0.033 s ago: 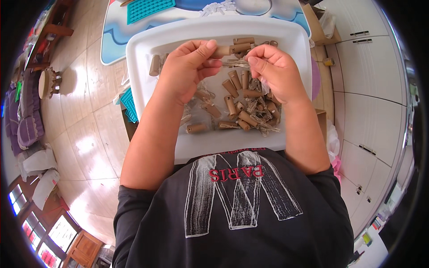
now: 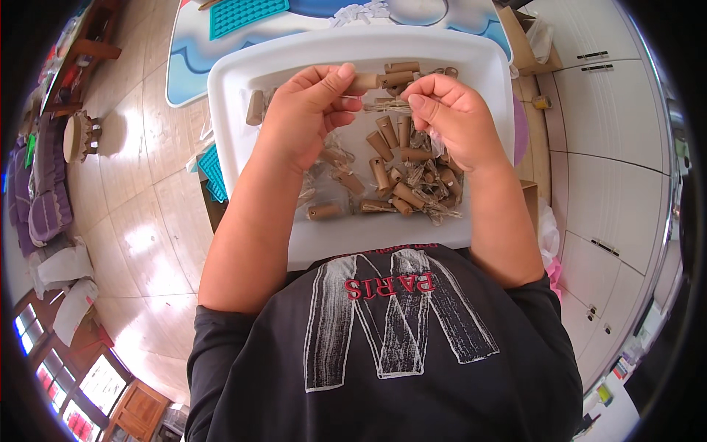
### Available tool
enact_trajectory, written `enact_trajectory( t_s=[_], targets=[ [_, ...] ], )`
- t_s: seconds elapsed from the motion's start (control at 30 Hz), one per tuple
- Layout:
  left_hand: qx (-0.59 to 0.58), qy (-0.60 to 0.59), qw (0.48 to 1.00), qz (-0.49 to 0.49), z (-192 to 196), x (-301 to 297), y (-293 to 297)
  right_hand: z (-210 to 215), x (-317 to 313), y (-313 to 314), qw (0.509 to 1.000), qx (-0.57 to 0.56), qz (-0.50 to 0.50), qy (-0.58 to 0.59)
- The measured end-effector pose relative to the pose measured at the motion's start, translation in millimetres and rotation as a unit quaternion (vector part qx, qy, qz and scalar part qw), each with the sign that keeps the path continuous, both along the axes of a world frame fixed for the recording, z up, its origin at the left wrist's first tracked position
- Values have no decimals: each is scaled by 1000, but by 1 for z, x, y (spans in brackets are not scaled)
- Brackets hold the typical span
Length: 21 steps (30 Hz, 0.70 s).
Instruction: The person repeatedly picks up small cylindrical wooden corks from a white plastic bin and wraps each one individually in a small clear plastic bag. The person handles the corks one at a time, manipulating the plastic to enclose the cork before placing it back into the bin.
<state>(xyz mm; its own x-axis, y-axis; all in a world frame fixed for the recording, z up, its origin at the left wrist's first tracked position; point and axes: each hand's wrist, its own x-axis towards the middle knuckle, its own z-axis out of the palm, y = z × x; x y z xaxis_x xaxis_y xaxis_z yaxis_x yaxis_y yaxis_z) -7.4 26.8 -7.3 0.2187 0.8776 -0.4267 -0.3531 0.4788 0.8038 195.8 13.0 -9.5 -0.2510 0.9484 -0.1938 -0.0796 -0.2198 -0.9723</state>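
Observation:
My left hand (image 2: pixel 303 118) is closed on a brown cork-shaped stopper (image 2: pixel 363 84), gripping it between thumb and fingers, with its end pointing right. Opposite it, my right hand (image 2: pixel 458 125) pinches thumb and forefinger together; what sits in that pinch is too small to make out. Between the two hands runs a thin bundle of clear wire (image 2: pixel 388 105). Both hands are over a white plastic tub (image 2: pixel 243 158). Inside it lie several more brown stoppers (image 2: pixel 379 173), many with coiled clear wire (image 2: pixel 442 214) attached, heaped mostly toward the right.
Beyond the tub is a blue and white patterned table (image 2: pixel 191 55) with a teal gridded tray (image 2: pixel 247 15) and a pile of small white pieces (image 2: pixel 359 12). White cabinets (image 2: pixel 611 110) stand to the right, a small round stool (image 2: pixel 79 138) to the left.
The stopper in my left hand has shifted and tilted slightly, and the fingers below it have moved a little. My right hand looks nearly the same.

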Motion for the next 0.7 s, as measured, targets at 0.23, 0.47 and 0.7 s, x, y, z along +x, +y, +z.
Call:
enact_trajectory(
  t_s=[0.23, 0.47, 0.7],
  targets=[
    [26, 21, 994, -107, 6, -3, -5, 6, 0, 1, 990, -37, -116, 73],
    [-15, -2, 992, -129, -2, 11, -10, 1, 8, 3, 977, -48, -83, 190],
    [-49, -57, 991, -108, -5, 5, -6, 5, -3, -3, 999, -11, -23, 42]
  ],
)
